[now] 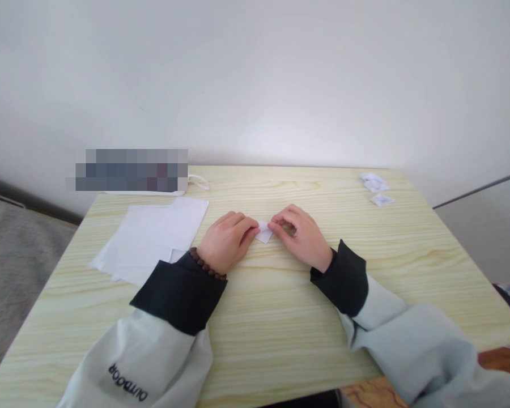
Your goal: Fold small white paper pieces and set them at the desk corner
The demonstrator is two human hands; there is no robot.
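Between my two hands is a small folded piece of white paper (pixel 264 234), its lower part coming to a point. My left hand (pixel 227 241), with a dark bead bracelet at the wrist, pinches its left edge between thumb and fingers. On the other side my right hand (pixel 301 235) grips the right edge with thumb and forefinger. The paper is close above or on the wooden table; I cannot tell if it touches. Fingertips hide its outer corners.
Loose white paper sheets (pixel 153 232) lie overlapping at the left. Several small folded papers (pixel 381 199) sit at the far right. A blurred-out item with a white loop (pixel 199 181) stands at the back left, near the wall (pixel 280 85). A dark-edged object (pixel 306 400) is at the front edge.
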